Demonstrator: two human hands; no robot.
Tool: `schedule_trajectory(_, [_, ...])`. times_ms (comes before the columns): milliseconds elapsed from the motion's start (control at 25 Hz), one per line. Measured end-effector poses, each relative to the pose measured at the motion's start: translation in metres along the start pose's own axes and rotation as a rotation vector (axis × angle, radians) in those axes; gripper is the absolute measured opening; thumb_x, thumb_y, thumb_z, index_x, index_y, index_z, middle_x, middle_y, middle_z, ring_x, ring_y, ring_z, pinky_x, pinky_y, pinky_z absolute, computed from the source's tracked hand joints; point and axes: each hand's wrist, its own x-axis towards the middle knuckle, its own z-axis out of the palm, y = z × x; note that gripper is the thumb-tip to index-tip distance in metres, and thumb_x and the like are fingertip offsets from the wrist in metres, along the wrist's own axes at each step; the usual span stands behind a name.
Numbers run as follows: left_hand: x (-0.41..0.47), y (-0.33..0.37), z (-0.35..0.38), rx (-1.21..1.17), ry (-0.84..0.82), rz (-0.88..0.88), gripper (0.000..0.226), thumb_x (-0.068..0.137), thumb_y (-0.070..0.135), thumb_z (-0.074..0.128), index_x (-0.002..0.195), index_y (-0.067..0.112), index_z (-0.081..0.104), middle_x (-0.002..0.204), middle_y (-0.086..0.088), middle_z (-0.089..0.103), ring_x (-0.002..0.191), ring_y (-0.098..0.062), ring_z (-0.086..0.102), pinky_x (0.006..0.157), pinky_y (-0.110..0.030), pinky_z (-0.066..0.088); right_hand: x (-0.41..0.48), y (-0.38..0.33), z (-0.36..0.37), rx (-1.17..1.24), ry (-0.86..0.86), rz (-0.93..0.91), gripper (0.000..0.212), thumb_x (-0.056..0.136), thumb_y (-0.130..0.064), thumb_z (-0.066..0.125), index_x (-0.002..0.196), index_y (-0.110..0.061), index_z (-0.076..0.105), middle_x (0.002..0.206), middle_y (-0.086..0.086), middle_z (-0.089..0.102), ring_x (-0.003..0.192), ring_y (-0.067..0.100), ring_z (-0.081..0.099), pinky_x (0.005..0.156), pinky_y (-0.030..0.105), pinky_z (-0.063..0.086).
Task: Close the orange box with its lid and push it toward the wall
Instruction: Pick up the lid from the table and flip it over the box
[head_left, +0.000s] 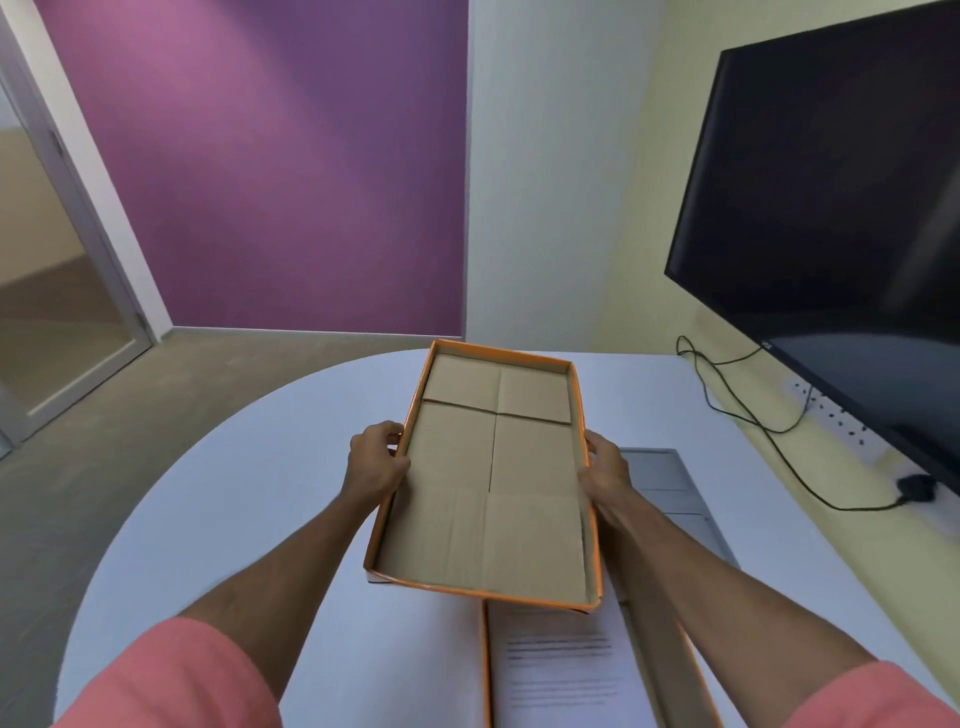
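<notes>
I hold an orange lid (488, 467) in the air over the table, its brown cardboard inside facing up toward me. My left hand (376, 460) grips its left long edge and my right hand (605, 470) grips its right long edge. Below and nearer to me lies the open orange box (561, 670) with a printed white sheet inside; the lid hides its far end.
The white rounded table (249, 493) carries a grey panel (670, 488) at the right. A large black screen (831, 234) hangs on the yellow wall at right, with a black cable (753, 421) and plug below it. Purple wall and glass door stand farther back.
</notes>
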Motion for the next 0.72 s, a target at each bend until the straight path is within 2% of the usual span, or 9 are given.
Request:
schedule_trajectory(160, [-0.022,0.041,0.021,-0.016,0.004,0.066,0.048,0.07,0.002,0.069,0.119,0.001,0.066,0.114,-0.013,0.07,0.099,-0.024,0.067,0.089,-0.042,0.058,-0.012,0.03,-0.042,-0.047,0.026,0.019,0.056,0.083,0.018,0.05,0.134,-0.007,0.053,0.12,0.009,0.064,0.096,0.015,0.057,0.079,0.019,0.045])
schedule_trajectory(280, [-0.029,0.076,0.023,-0.019,-0.002,0.129,0.045,0.067,0.009,0.074,0.111,0.004,0.071,0.105,-0.009,0.073,0.085,-0.017,0.069,0.076,-0.031,0.06,-0.024,0.05,-0.055,-0.003,0.03,0.067,0.044,0.082,0.016,0.053,0.118,-0.008,0.062,0.109,0.007,0.068,0.079,0.011,0.056,0.062,0.015,0.046])
schedule_trajectory(360, [-0.03,0.101,0.021,0.003,0.033,0.182,0.037,0.064,0.011,0.076,0.1,0.005,0.074,0.096,-0.009,0.075,0.077,-0.015,0.07,0.07,-0.027,0.059,-0.031,0.058,-0.054,0.042,0.006,0.124,0.04,0.082,0.015,0.051,0.112,-0.009,0.061,0.109,0.012,0.068,0.079,0.017,0.059,0.063,0.024,0.053])
schedule_trajectory(480, [-0.032,0.139,0.018,0.048,0.111,0.251,0.029,0.058,0.011,0.076,0.086,0.002,0.075,0.082,-0.011,0.075,0.073,-0.021,0.07,0.071,-0.034,0.061,-0.038,0.057,-0.052,0.071,0.012,0.191,0.039,0.081,0.013,0.052,0.116,-0.004,0.053,0.112,0.017,0.064,0.094,0.031,0.062,0.081,0.041,0.055])
schedule_trajectory(560, [-0.032,0.162,0.018,0.036,0.126,0.286,0.03,0.056,0.013,0.078,0.083,0.001,0.074,0.078,-0.011,0.073,0.072,-0.023,0.07,0.07,-0.038,0.061,-0.038,0.042,-0.053,0.056,0.059,0.214,0.037,0.085,0.003,0.057,0.121,0.001,0.049,0.114,0.018,0.061,0.103,0.036,0.059,0.084,0.041,0.051])
schedule_trajectory(640, [-0.034,0.181,0.02,0.032,0.096,0.333,0.034,0.055,0.013,0.081,0.086,0.002,0.073,0.081,-0.01,0.072,0.072,-0.021,0.07,0.069,-0.038,0.063,-0.036,0.01,-0.057,0.093,0.108,0.194,0.034,0.091,-0.015,0.06,0.119,0.001,0.05,0.108,0.016,0.056,0.1,0.031,0.057,0.077,0.034,0.045])
schedule_trajectory(720, [-0.038,0.194,0.027,0.055,0.066,0.363,0.035,0.056,0.01,0.083,0.088,0.006,0.07,0.086,-0.008,0.072,0.074,-0.019,0.07,0.069,-0.034,0.063,-0.031,-0.033,-0.06,0.193,0.095,0.124,0.025,0.095,-0.037,0.054,0.099,-0.012,0.053,0.095,0.009,0.055,0.087,0.024,0.054,0.073,0.028,0.039])
